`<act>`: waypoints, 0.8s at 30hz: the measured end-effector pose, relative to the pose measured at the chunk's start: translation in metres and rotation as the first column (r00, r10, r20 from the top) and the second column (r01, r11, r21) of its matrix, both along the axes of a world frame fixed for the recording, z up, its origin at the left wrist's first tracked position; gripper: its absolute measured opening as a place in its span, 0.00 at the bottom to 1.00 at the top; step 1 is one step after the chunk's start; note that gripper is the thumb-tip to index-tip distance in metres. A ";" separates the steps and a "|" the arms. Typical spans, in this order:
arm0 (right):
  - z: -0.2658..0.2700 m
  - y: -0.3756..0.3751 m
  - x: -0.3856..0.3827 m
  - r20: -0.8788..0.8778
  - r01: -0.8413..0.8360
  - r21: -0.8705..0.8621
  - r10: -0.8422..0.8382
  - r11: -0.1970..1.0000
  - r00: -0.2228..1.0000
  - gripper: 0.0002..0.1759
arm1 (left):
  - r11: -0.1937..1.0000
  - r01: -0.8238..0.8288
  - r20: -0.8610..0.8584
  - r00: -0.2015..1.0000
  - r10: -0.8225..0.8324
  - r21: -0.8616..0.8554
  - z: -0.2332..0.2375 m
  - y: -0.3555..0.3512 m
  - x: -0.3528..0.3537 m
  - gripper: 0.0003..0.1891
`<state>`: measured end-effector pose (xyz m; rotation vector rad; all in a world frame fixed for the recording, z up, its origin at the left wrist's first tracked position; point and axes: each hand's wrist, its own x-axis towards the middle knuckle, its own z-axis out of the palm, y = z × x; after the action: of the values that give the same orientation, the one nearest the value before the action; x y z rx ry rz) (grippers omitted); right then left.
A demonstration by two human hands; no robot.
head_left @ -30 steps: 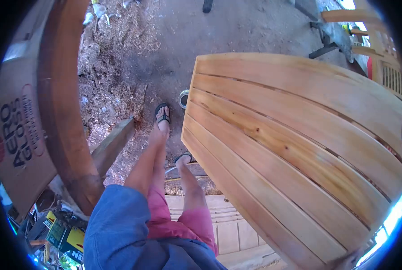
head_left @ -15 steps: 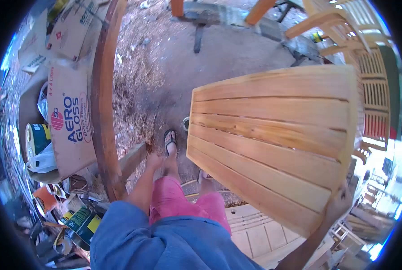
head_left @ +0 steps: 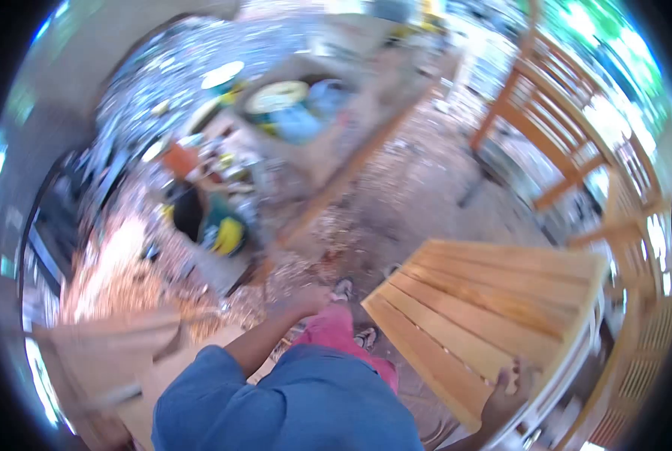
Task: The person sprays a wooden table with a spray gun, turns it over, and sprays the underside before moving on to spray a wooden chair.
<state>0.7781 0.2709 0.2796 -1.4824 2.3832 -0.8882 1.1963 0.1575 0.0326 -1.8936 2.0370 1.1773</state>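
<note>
Your slatted top (head_left: pixel 494 316) lies to your right, its near left edge slanting down past your sandalled foot (head_left: pixel 366 338) — the two are just apart. Its right edge comes near the chairs (head_left: pixel 535 139) on that side, so room there is tight. Bare floor (head_left: pixel 419 203) opens ahead, between the top and the long beam (head_left: pixel 366 154) running diagonally on your left.

Your right hand (head_left: pixel 510 383) rests on the top near its right edge, fingers bent over the slats; you cannot tell whether it grips. Your left hand (head_left: pixel 317 298) hangs by your pink shorts (head_left: pixel 328 327), away from the top, and is too blurred to show whether it is closed.

Beyond the beam, a can (head_left: pixel 227 237) carries a green and yellow label, smeared past reading. The box (head_left: pixel 310 158) near it looks like cardboard — a fair guess, given the blur — and holds a pale-lidded can.

The top is smooth, honey-coloured wood in straight boards with narrow dark gaps, wider at the near end. Wood shavings (head_left: pixel 336 233) litter the ground beside the beam.
</note>
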 end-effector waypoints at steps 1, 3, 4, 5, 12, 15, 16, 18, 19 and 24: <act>-0.010 0.000 -0.001 -0.010 -0.199 0.040 0.200 0.979 0.980 0.25 | 0.998 -0.044 -0.051 0.998 0.041 -0.044 0.000 0.017 0.014 0.15; -0.013 -0.012 0.013 0.089 -0.419 0.170 0.410 0.892 0.908 0.28 | 0.990 -0.062 -0.172 0.984 0.039 -0.130 -0.012 0.046 0.037 0.13; -0.011 -0.019 0.024 0.204 -0.469 0.257 0.427 0.845 0.881 0.29 | 0.983 -0.119 -0.188 0.978 0.092 -0.141 -0.002 0.056 0.046 0.12; -0.008 -0.025 0.032 0.314 -0.516 0.339 0.423 0.787 0.850 0.30 | 0.974 -0.170 -0.205 0.969 0.137 -0.151 0.018 0.068 0.055 0.11; -0.027 -0.054 0.086 0.234 -0.548 0.356 0.496 0.757 0.836 0.31 | 0.660 -0.515 -0.234 0.851 0.470 -0.547 0.044 0.070 0.131 0.11; -0.052 -0.066 0.116 0.147 -0.673 0.348 0.671 0.652 0.726 0.29 | 0.367 -0.574 -0.327 0.769 0.549 -0.732 0.017 0.009 0.139 0.12; -0.058 -0.067 0.125 0.036 -0.712 0.320 0.743 0.626 0.669 0.29 | 0.305 -0.498 -0.249 0.768 0.590 -0.812 -0.009 -0.013 0.144 0.14; -0.057 -0.067 0.150 0.174 -0.697 0.406 0.698 0.591 0.694 0.27 | 0.344 -0.544 -0.154 0.674 0.723 -0.766 -0.005 -0.052 0.137 0.20; -0.044 -0.062 0.163 0.196 -0.675 0.400 0.661 0.620 0.724 0.25 | 0.420 -0.652 -0.064 0.584 0.809 -0.632 0.024 -0.068 0.125 0.24; -0.016 -0.023 0.174 0.261 -0.600 0.446 0.544 0.665 0.797 0.20 | 0.579 -0.583 0.161 0.611 0.775 -0.570 0.022 -0.102 0.137 0.34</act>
<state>0.9518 0.2478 0.2633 -1.7220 1.6771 -0.1475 1.3334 0.0558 0.0548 -3.0474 1.4158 0.2517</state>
